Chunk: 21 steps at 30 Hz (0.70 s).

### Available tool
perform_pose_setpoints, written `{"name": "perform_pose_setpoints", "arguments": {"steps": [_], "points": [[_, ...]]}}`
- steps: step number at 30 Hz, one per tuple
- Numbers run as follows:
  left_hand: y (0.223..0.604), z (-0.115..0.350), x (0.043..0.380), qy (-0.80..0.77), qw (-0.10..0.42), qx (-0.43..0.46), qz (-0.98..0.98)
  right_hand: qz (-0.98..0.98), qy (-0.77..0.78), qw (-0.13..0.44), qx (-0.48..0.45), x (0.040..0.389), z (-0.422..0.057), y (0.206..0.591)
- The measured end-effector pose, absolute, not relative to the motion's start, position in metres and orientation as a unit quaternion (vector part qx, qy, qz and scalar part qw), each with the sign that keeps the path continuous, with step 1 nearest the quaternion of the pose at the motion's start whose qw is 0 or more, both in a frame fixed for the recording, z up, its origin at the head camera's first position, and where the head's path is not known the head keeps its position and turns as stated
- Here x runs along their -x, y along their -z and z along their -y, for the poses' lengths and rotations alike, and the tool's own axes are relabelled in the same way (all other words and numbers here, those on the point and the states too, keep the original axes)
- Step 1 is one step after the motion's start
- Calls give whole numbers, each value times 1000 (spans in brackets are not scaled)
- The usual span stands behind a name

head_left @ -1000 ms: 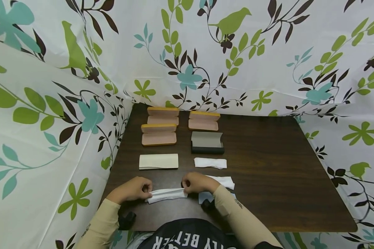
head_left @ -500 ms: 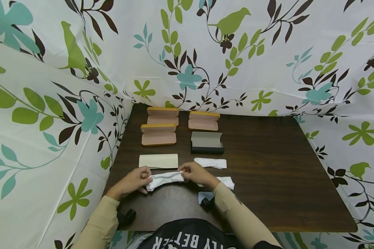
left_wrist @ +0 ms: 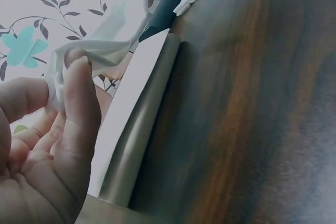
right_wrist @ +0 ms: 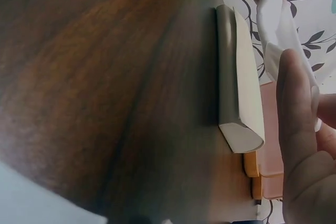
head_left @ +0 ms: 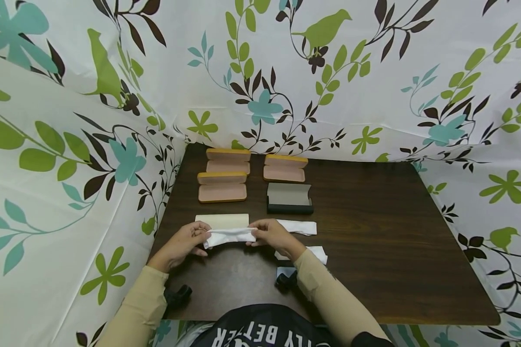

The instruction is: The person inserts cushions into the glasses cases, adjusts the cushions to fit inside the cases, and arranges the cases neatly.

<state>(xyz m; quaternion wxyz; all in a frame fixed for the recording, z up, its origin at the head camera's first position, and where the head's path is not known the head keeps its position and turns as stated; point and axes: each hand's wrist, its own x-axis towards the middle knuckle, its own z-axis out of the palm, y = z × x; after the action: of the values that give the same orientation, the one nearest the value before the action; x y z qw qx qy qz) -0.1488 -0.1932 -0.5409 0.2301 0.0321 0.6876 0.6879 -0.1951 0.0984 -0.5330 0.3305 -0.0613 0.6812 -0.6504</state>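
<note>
A folded strip of white cloth [head_left: 231, 235] is stretched between my two hands, lifted off the table. My left hand [head_left: 183, 243] pinches one end between thumb and fingers. At the other end, my right hand [head_left: 274, 235] pinches the cloth likewise. Just behind the strip lies a long cream case [head_left: 222, 220], its flap down, partly covered by the cloth in the head view. Both wrist views show the cream case from its two ends, in the left wrist view [left_wrist: 131, 119] and in the right wrist view [right_wrist: 247, 77], below the raised cloth.
Several open cases stand farther back: orange ones with pink lining, such as the nearest orange case [head_left: 222, 193], and a dark case [head_left: 289, 209]. To the right lie a white cloth [head_left: 301, 227], a second white cloth [head_left: 319, 253] and a pale blue cloth [head_left: 284, 273].
Both hands have carried the white cloth strip up from near the table's front and forward, toward the cream case. The cases have stayed in place.
</note>
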Motion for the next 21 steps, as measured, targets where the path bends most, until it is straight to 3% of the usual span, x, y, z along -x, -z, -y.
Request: {"name": "perform_pose_setpoints", "arguments": {"steps": [21], "points": [[533, 198, 178, -708, 210, 8, -675, -698, 649, 300, 41, 225, -92, 525]]}}
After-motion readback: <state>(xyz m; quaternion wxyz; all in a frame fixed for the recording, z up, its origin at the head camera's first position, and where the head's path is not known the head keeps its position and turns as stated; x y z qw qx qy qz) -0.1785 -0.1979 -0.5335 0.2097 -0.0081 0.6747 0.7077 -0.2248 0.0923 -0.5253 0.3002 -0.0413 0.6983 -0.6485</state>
